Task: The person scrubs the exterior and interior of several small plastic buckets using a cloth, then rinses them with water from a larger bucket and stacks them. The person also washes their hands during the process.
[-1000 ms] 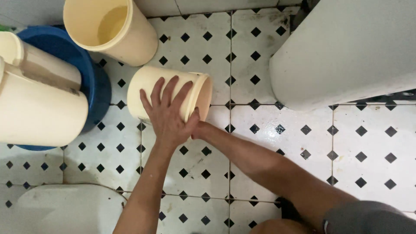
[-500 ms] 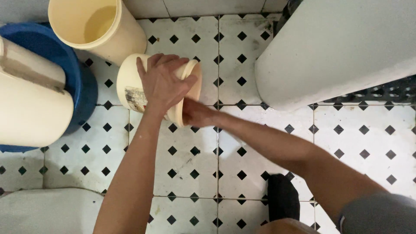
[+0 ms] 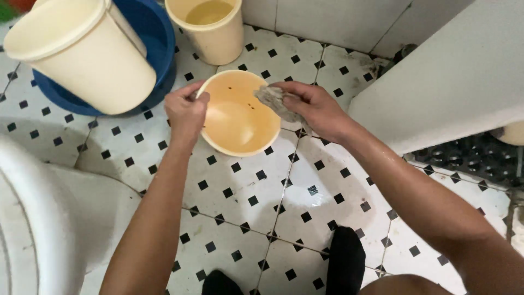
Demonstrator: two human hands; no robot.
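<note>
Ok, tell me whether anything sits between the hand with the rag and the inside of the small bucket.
Nothing visible does. The right hand holds the grey rag at the rim of the small bucket, whose open mouth faces up; the left hand grips the opposite rim.

1. The left hand [image 3: 186,112] is curled shut, with its fingers pinching tight.
2. The right hand [image 3: 312,106] is bent in, its fingers closed in a grip.
3. Both arms are bare, reach forward and come close together.
4. The right arm looks wet.
</note>
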